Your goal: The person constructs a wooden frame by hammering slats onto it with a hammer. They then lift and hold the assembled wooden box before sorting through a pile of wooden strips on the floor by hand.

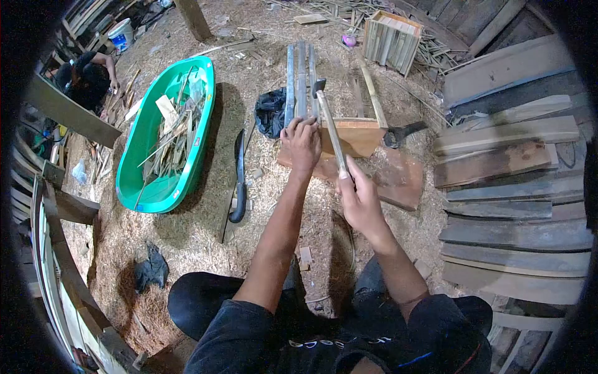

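My right hand [359,198] is closed round the lower part of a hammer's wooden handle [332,129]. The dark hammer head [319,86] is raised at the far end, above the slats. My left hand [302,146] lies with curled fingers over the near end of several narrow wooden slats [301,75], which stretch away from me. Whether a nail sits between those fingers is hidden. Under the slats' near end stands a reddish-brown wooden block [355,138], on a flat brown board [402,177]. A black plastic bag [270,113] is left of the slats.
A green tub [129,181] with wood scraps stands at left, near a long knife [240,181]. Beside the block lies a dark-headed tool [403,133]. Planks [498,165] line the right. A slatted crate [391,45] is behind. Another person [84,78] crouches far left.
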Demonstrator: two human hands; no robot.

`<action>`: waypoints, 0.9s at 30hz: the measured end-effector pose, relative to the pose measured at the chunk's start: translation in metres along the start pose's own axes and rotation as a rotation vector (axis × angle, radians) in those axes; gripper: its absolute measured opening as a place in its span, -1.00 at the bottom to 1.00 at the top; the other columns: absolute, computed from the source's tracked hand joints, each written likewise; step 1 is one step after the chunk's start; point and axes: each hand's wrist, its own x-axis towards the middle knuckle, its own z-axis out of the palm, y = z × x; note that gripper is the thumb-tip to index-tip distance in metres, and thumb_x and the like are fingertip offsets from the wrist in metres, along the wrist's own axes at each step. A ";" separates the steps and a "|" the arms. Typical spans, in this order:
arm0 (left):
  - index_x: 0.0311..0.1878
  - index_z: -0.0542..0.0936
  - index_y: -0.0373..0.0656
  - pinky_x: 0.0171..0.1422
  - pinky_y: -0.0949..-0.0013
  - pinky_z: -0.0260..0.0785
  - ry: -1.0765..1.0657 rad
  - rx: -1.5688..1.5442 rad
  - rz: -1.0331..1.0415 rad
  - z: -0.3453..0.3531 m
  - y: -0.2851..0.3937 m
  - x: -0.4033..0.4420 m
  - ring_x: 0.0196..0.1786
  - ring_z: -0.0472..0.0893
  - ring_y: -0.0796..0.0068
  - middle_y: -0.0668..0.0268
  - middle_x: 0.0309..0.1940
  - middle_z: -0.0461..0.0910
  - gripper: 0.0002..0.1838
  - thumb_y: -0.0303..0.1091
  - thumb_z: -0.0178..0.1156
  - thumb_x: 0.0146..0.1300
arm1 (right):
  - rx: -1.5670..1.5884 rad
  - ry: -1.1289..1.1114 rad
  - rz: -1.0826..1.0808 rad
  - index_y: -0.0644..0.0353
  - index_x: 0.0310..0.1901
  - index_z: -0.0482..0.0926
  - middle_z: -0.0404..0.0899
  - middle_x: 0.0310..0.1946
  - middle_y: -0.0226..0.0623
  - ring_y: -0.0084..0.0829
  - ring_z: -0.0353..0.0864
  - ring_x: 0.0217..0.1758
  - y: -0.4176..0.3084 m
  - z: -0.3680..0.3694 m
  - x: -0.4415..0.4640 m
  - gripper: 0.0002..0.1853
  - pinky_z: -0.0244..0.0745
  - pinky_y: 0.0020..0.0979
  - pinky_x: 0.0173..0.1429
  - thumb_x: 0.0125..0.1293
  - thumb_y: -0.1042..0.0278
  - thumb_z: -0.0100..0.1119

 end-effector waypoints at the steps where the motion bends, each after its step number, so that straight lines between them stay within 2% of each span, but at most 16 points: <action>1: -0.19 0.60 0.00 0.32 -0.04 0.03 0.004 0.000 -0.004 0.001 0.000 -0.001 0.28 0.42 0.29 0.49 0.07 0.61 -0.88 -0.35 0.30 0.21 | 0.000 -0.036 0.040 0.35 0.33 0.34 0.46 -0.49 -0.29 -0.53 0.44 -0.46 0.004 -0.001 -0.001 -0.57 0.40 -0.37 -0.34 0.51 0.37 -0.13; 3: -0.19 0.61 -0.01 0.31 -0.03 0.03 0.020 -0.007 0.010 0.000 0.000 0.001 0.27 0.43 0.29 0.48 0.06 0.62 -0.88 -0.34 0.30 0.22 | 0.004 -0.110 0.100 0.34 0.34 0.34 0.45 -0.49 -0.32 -0.56 0.42 -0.46 0.015 -0.002 0.005 -0.57 0.38 -0.38 -0.35 0.51 0.38 -0.13; 4: -0.19 0.61 -0.01 0.31 -0.02 0.03 0.020 -0.020 0.013 0.000 0.000 0.002 0.27 0.43 0.29 0.48 0.05 0.63 -0.89 -0.34 0.30 0.22 | 0.005 -0.087 0.062 0.34 0.34 0.34 0.45 -0.49 -0.31 -0.56 0.42 -0.47 0.017 0.000 0.005 -0.57 0.38 -0.38 -0.37 0.51 0.38 -0.13; 7: -0.20 0.62 -0.01 0.31 0.00 0.04 0.025 -0.009 0.012 0.000 -0.002 0.000 0.27 0.43 0.29 0.48 0.04 0.64 -0.89 -0.32 0.32 0.22 | 0.097 -0.042 0.074 0.37 0.34 0.34 0.41 -0.47 -0.50 -0.67 0.34 -0.44 0.003 -0.002 -0.002 -0.56 0.32 -0.53 -0.37 0.56 0.31 -0.09; 8: -0.20 0.62 -0.01 0.31 0.00 0.05 0.024 -0.003 0.006 0.000 -0.001 0.000 0.27 0.43 0.29 0.48 0.03 0.64 -0.88 -0.32 0.32 0.22 | 0.084 -0.023 0.022 0.35 0.37 0.32 0.40 -0.46 -0.51 -0.69 0.32 -0.44 0.001 0.000 -0.001 -0.55 0.31 -0.55 -0.38 0.57 0.30 -0.09; 11: -0.20 0.63 0.00 0.31 -0.03 0.05 0.038 -0.002 0.015 -0.001 0.002 0.003 0.27 0.43 0.29 0.48 0.03 0.64 -0.88 -0.30 0.33 0.22 | -0.030 -0.155 0.155 0.36 0.41 0.25 0.37 -0.46 -0.53 -0.73 0.28 -0.45 0.018 -0.006 0.005 -0.52 0.26 -0.60 -0.40 0.58 0.30 -0.12; 12: -0.20 0.62 0.00 0.31 -0.03 0.05 0.037 -0.005 0.016 -0.001 0.001 0.003 0.27 0.43 0.29 0.48 0.03 0.64 -0.88 -0.30 0.32 0.22 | -0.003 -0.074 0.098 0.33 0.39 0.30 0.44 -0.53 -0.35 -0.58 0.43 -0.51 0.018 -0.002 0.007 -0.52 0.37 -0.41 -0.41 0.51 0.33 -0.12; 15: -0.21 0.62 0.00 0.31 -0.03 0.05 0.038 0.008 0.003 0.003 -0.001 0.000 0.27 0.44 0.30 0.48 0.02 0.64 -0.89 -0.30 0.32 0.21 | 0.064 -0.031 0.054 0.35 0.36 0.32 0.48 -0.51 -0.31 -0.52 0.47 -0.51 0.010 -0.002 0.001 -0.53 0.41 -0.38 -0.39 0.51 0.31 -0.12; 16: -0.21 0.62 0.00 0.31 -0.03 0.05 0.033 0.008 -0.007 0.003 0.000 -0.001 0.27 0.44 0.30 0.48 0.02 0.63 -0.89 -0.30 0.32 0.21 | 0.032 -0.001 -0.012 0.39 0.36 0.32 0.49 -0.50 -0.30 -0.51 0.47 -0.50 0.012 0.000 0.002 -0.52 0.42 -0.39 -0.37 0.51 0.31 -0.12; 19: -0.21 0.62 0.01 0.32 -0.04 0.05 0.036 0.023 0.015 0.002 0.000 0.002 0.26 0.44 0.30 0.49 0.03 0.63 -0.88 -0.32 0.31 0.20 | -0.042 -0.118 0.042 0.41 0.35 0.31 0.47 -0.51 -0.29 -0.56 0.46 -0.48 0.025 -0.002 0.009 -0.52 0.41 -0.41 -0.37 0.51 0.31 -0.11; 24: -0.20 0.61 0.01 0.33 -0.06 0.04 0.025 0.011 -0.008 0.003 -0.001 -0.002 0.28 0.43 0.30 0.49 0.04 0.63 -0.87 -0.33 0.32 0.19 | 0.036 -0.017 0.015 0.36 0.36 0.30 0.45 -0.49 -0.31 -0.56 0.40 -0.49 0.004 0.000 0.002 -0.54 0.39 -0.39 -0.37 0.53 0.33 -0.14; 27: -0.20 0.60 0.01 0.32 -0.08 0.04 0.043 0.014 0.004 0.007 -0.003 0.000 0.28 0.43 0.30 0.50 0.04 0.63 -0.86 -0.31 0.33 0.19 | 0.029 -0.132 0.162 0.37 0.36 0.30 0.46 -0.48 -0.30 -0.56 0.40 -0.49 0.023 -0.004 0.008 -0.54 0.39 -0.40 -0.38 0.53 0.33 -0.13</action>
